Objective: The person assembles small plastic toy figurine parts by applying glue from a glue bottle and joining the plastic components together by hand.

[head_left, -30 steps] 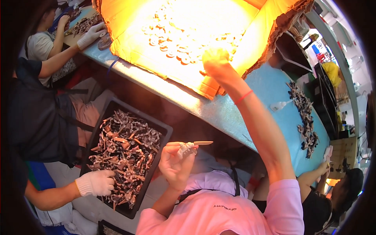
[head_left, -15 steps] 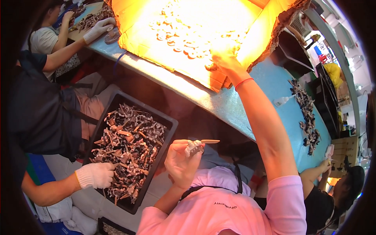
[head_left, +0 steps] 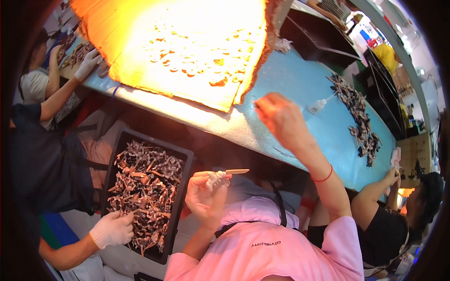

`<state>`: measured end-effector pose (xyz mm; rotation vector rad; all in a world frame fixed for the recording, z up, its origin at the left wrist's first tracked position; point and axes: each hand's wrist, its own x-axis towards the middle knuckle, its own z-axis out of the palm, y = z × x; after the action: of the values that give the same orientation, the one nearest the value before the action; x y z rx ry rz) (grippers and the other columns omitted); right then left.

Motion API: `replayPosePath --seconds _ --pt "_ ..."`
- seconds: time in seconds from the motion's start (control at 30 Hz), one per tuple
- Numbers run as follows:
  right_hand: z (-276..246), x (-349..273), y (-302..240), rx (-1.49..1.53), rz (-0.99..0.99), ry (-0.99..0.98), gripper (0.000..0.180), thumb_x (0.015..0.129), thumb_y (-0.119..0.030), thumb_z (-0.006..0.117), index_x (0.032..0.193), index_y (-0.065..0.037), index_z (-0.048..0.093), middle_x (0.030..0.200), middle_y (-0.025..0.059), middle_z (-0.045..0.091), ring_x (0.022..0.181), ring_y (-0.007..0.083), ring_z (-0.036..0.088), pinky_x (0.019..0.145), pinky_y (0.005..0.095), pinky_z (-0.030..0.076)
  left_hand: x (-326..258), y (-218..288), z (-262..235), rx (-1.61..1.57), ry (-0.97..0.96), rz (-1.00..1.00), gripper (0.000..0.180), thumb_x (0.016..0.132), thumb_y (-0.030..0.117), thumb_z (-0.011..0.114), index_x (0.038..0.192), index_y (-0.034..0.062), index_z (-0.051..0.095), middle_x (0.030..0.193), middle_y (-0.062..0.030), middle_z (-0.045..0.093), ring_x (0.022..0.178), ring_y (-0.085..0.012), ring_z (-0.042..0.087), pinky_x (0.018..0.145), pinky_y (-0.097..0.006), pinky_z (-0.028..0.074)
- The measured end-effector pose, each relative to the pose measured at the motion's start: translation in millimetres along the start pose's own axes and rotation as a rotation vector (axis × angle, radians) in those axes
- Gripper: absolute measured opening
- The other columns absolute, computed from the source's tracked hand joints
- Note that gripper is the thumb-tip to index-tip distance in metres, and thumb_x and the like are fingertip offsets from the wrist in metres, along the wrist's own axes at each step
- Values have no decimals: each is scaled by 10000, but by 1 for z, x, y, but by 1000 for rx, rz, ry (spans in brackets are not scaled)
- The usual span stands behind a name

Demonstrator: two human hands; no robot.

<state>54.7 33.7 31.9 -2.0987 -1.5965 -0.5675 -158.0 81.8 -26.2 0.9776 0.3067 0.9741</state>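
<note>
Blue table point(head_left: 300, 89); knife point(head_left: 236, 172) in left hand point(head_left: 204, 199)

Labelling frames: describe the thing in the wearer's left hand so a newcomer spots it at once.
Start at the black tray of dark scraps beside the blue table. Just right of it, the left hand is raised over the pink shirt, holding a small blade. It is the one thin, pale, pointed strip, jutting rightward from the fingers.
</note>
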Motion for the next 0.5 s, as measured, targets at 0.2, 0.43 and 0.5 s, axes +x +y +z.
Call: replayPosePath --seconds 0.2,0.43,0.5 --pt "-14 -56 72 407 609 -165 138 770 -94 621 739 41 608 684 136 621 599 199 608 566 301 479 2 -11 28 10 -154 -71 276 728 -163 560 913 9 450 959 -108 488 884 -232 593 793 -387 515" --pt "-31 -85 86 822 860 -41 97 764 -50 643 781 32 594 786 107 637 688 151 628 559 244 492 4 -25 59 24 -225 -131 279 727 -168 535 928 7 453 962 -105 479 879 -216 577 810 -415 510" --pt "-37 -94 85 1103 874 86 89 773 -25 631 815 37 582 799 113 628 699 159 640 557 230 507 4 -29 64 47 -254 -133 272 725 -165 530 925 3 454 962 -107 481 879 -216 575 817 -420 508"
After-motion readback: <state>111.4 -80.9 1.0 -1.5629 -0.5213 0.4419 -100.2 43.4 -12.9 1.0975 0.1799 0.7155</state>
